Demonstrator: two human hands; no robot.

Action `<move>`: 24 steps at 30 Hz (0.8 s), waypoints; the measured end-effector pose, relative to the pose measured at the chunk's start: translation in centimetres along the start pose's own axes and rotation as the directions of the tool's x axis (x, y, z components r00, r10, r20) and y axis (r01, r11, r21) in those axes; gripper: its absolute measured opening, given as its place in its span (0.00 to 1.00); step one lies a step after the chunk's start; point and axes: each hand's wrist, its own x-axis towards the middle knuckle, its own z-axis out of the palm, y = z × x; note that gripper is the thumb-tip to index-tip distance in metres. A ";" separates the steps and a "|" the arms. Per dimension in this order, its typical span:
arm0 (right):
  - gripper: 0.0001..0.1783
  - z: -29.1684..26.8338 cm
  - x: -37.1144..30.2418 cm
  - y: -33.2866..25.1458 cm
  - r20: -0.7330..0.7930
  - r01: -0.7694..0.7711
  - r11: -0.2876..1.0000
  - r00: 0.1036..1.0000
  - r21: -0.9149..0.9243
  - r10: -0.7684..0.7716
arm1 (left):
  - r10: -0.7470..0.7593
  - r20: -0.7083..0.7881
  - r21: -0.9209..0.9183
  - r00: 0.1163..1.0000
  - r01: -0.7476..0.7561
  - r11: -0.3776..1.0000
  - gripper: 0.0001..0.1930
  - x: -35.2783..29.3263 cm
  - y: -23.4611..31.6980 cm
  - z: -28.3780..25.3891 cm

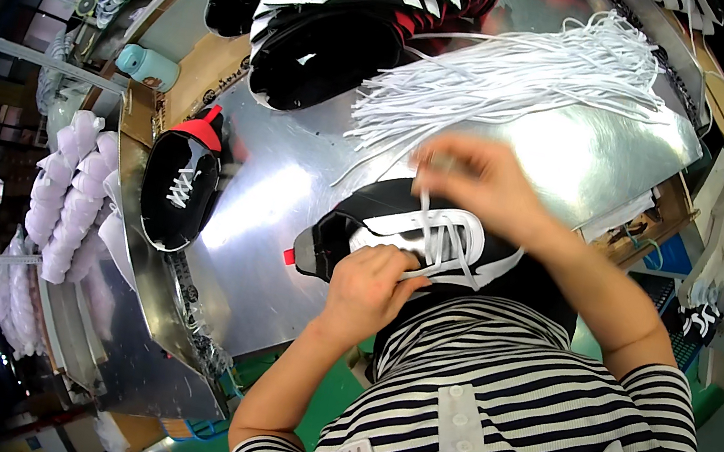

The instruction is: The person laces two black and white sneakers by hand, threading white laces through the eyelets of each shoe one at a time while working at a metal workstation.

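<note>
A black, white and grey shoe upper point(362, 223) with a small red tab lies on its side close to my body, at the near edge of the metal table. My left hand point(368, 287) is closed on the side of it, thumb and fingers pinching near the tongue. A white shoelace point(424, 206) runs through its eyelets, with loops across the front. The lace rises into the fingers of my right hand point(476, 183), which is raised just beyond the upper, closed and slightly smeared by motion. What the right fingertips grip is partly hidden.
A pile of white shoelaces point(524, 76) spreads over the metal table point(263, 209). Stacked shoe uppers point(350, 21) stand at the far side. One laced upper with a red tab point(181, 180) rests at the left edge, near a light blue bottle point(148, 66). White bundles point(67, 194) hang farther left.
</note>
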 end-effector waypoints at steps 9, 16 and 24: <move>0.07 1.8 -0.9 2.1 0.163 -0.265 0.964 0.950 -0.023 0.265 | -0.658 -0.076 -0.247 0.749 0.625 0.740 0.29 1.8 0.4 0.5; 0.06 0.8 -2.3 0.6 0.186 -0.361 0.930 0.920 0.064 0.344 | -0.621 -0.128 -0.378 0.774 0.540 0.752 0.22 1.3 -0.5 0.9; 0.11 1.4 -1.8 2.6 0.043 -0.091 0.951 0.993 -0.294 0.108 | -0.632 -0.219 -0.225 0.744 0.592 0.774 0.25 2.1 0.2 1.7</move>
